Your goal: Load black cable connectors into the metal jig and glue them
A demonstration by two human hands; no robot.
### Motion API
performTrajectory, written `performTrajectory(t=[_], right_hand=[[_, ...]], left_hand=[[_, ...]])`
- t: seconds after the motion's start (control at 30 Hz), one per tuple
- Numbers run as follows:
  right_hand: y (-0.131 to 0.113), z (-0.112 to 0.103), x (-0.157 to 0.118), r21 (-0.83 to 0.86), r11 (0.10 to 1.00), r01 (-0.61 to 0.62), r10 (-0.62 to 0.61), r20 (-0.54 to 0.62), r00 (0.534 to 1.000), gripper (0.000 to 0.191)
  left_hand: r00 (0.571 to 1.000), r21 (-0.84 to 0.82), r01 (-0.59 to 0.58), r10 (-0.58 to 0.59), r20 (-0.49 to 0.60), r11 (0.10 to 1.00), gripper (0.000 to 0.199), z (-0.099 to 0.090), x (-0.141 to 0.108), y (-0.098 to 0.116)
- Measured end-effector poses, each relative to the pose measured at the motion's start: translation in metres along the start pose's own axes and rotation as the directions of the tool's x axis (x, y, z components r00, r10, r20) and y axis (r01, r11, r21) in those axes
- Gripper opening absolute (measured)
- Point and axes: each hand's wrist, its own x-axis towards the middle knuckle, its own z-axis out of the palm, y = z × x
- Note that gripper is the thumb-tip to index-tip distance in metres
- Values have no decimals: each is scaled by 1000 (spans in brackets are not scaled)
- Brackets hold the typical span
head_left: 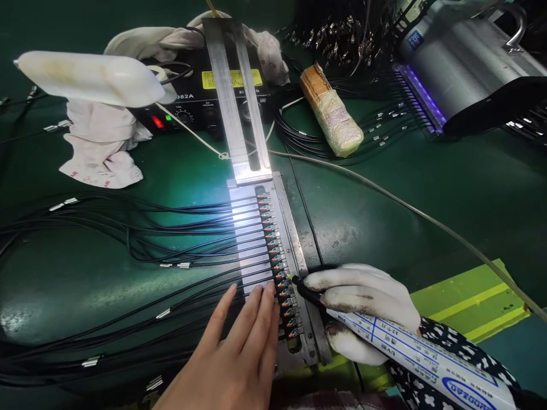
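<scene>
My bare left hand (pixel 239 341) lies with its fingers stretched over black cables on the lower part of a metal fixture (pixel 252 245). Several black cables (pixel 192 228) come in from the left and end in a row of small connectors (pixel 276 250) with orange and green parts. In a white, stained glove, my right hand (pixel 363 307) grips a white labelled syringe (pixel 410 347) with blue print. Its dark nozzle tip touches or nearly touches the connector row, just right of my left fingertips. A slotted metal plate (pixel 233 102) stretches upward from the fixture's top end.
Behind are a black control box (pixel 192 111) with lit indicators, a white bottle-shaped object (pixel 92 77) and crumpled white gloves (pixel 102 142). A wrapped block (pixel 333 114) and a grey lamp unit (pixel 465 62) glowing violet stand at right. A hose (pixel 384 193) crosses the green table.
</scene>
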Motion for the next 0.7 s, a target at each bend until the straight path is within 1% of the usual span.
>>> performTrajectory(t=[0.2, 0.33, 0.53, 0.7], right_hand=[[-2, 0, 0, 17, 1000, -8, 8, 2, 1000, 16], [-2, 0, 2, 5, 1000, -10, 11, -15, 1000, 14], [-1, 1, 5, 6, 1000, -20, 20, -20, 1000, 17], [-2, 0, 9, 6, 1000, -29, 29, -30, 999, 16]], left_hand=[[1000, -1, 5, -5, -16, 1000, 53, -1, 0, -2], [1000, -2, -10, 10, 1, 1000, 50, -2, 0, -3], [1000, -2, -1, 1, 21, 1000, 50, -2, 0, -2], [999, -8, 14, -13, 40, 1000, 49, -2, 0, -1]])
